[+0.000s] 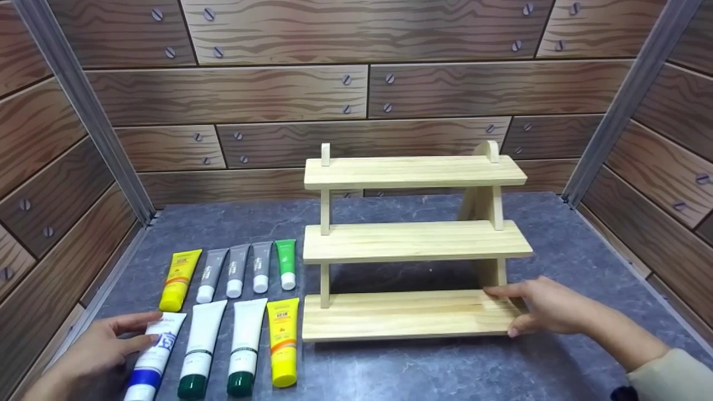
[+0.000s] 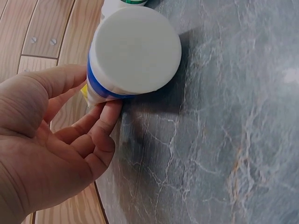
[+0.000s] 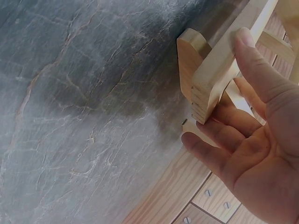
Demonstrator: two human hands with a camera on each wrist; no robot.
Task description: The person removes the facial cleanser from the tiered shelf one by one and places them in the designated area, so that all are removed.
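At the lower left of the head view, my left hand (image 1: 97, 350) holds a white squeeze tube with a blue band (image 1: 146, 376), thumb on one side and fingers on the other. Its round white cap (image 2: 138, 49) faces the camera in the left wrist view. My right hand (image 1: 551, 307) grips the right end of the bottom board on a three-tier wooden display shelf (image 1: 406, 316). In the right wrist view, the thumb (image 3: 254, 63) lies on the board's front edge, with the other fingers around its end.
Left of the shelf lie two rows of tubes: two yellow tubes (image 1: 283, 340), several grey tubes (image 1: 238, 270), a green tube (image 1: 286, 262), and two white tubes with dark green caps (image 1: 203, 348). Wood-patterned panels (image 1: 250, 94) enclose the dark marbled tabletop (image 1: 390, 370).
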